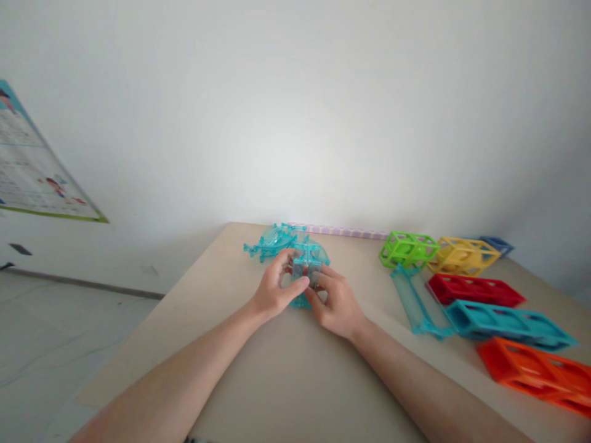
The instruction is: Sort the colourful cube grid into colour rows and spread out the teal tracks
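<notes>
Between my two hands is a see-through teal plastic piece [308, 263] with a boxy frame, partly hidden by the fingers. My left hand [273, 289] closes on its left side, thumb across the front. From the right, my right hand [336, 301] grips the same piece with bent fingers. More teal plastic shows just below the hands, but I cannot tell whether it is joined on. Curved see-through teal pieces [276, 240] lie in a loose group behind my left hand.
On the right lie a long clear teal piece [415, 301] and openwork plastic blocks: green [409, 249], yellow [464, 255], dark blue [497, 246], red [475, 289], blue-teal [512, 325] and orange [538, 374]. A patterned strip [344, 232] runs along the wall. The table's left edge drops to the floor.
</notes>
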The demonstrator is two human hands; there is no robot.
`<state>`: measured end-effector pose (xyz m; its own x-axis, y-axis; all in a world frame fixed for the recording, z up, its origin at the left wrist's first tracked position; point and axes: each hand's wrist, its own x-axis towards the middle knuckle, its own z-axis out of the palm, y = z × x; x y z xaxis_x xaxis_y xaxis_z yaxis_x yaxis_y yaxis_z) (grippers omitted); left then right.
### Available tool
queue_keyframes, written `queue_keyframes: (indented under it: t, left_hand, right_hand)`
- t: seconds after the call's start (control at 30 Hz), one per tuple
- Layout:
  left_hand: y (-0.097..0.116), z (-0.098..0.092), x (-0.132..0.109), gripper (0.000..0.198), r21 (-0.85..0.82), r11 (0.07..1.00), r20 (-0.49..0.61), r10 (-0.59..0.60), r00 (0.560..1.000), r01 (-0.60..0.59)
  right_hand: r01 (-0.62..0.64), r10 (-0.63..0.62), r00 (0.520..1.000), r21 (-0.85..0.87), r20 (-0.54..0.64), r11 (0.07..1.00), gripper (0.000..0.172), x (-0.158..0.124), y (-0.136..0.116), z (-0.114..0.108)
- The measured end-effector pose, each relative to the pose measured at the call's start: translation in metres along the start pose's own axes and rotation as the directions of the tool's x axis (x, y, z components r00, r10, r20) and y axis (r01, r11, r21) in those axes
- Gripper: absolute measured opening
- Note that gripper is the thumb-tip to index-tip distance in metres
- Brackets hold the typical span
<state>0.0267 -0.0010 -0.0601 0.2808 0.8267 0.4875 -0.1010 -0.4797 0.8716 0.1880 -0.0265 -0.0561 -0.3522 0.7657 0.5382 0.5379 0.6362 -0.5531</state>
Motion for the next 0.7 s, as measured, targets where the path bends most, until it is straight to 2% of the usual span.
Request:
queue_keyframes:
  t: [0.27, 0.43, 0.57, 0.7]
  left_hand:
    - [-0.002, -0.003, 0.003, 0.026, 0.019, 0.999, -0.038, -0.034, 0.999, 0.034]
    - [-0.002, -0.002, 0.003, 0.037, -0.039, 0.999, -0.057, -0.005, 0.998, 0.002]
    - [0.004, -0.002, 0.002, 0.054, 0.029, 0.995, -0.112, 0.102, 0.988, -0.100]
    - [0.010, -0.003, 0.001, 0.032, 0.192, 0.942, -0.069, 0.292, 0.954, -0.275]
  right_hand:
    - [-0.010, 0.010, 1.000, -0.005, -0.025, 1.000, 0.013, 0.000, 0.002, 0.000]
    - [-0.011, 0.011, 1.000, -0.011, -0.030, 1.000, 0.014, 0.000, 0.004, 0.000]
    - [0.000, -0.001, 1.000, -0.006, -0.029, 1.000, 0.017, 0.001, 0.003, -0.001]
    - [0.047, -0.048, 0.998, 0.039, 0.041, 0.998, 0.013, 0.001, 0.001, -0.003]
